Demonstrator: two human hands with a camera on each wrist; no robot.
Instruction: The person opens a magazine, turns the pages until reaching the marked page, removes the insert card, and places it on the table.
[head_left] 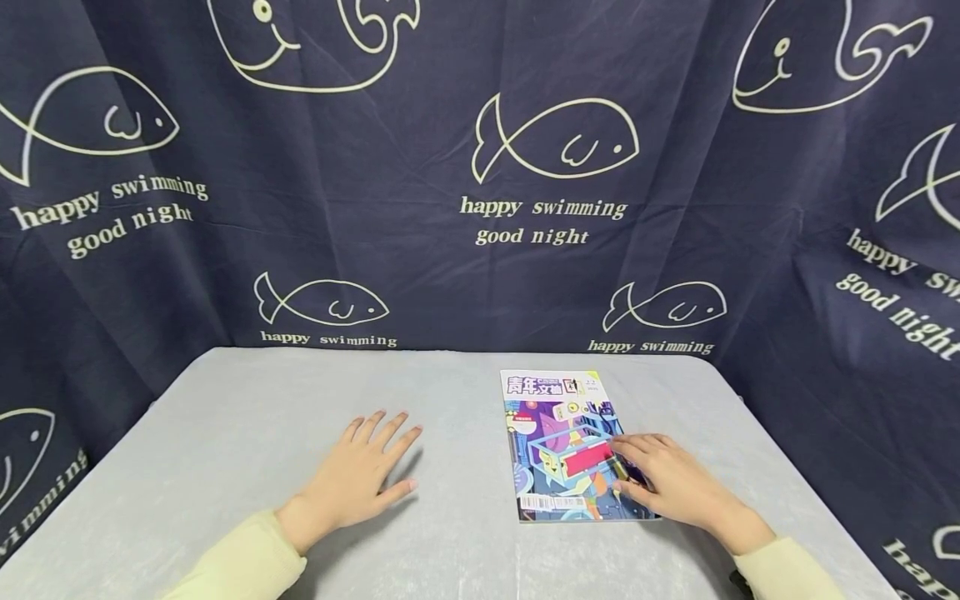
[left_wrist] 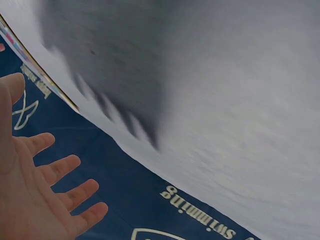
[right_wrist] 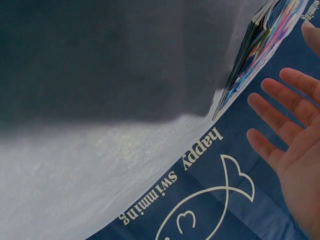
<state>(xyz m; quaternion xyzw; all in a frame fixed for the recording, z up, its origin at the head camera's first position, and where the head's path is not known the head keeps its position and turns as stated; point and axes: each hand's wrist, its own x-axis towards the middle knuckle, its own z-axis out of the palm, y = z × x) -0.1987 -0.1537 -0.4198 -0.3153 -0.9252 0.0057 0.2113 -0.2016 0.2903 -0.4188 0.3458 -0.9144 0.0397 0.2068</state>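
Observation:
A magazine [head_left: 558,458] with a colourful cover of purple, blue and red lies face up on the table, right of the middle. My right hand [head_left: 667,479] is over its right edge, fingers extended; in the right wrist view that hand [right_wrist: 295,130] appears above the magazine [right_wrist: 250,55], with no grip on it. Left of the magazine, my left hand [head_left: 360,475] is spread palm down above the table, holding nothing. The left wrist view shows the left hand [left_wrist: 45,190] with fingers apart, and a thin edge of the magazine [left_wrist: 40,67] beyond.
A pale grey cloth covers the table [head_left: 247,433]. Behind and at both sides hangs a dark blue curtain [head_left: 435,275] printed with fish outlines and words. Shadows of the hands fall on the cloth.

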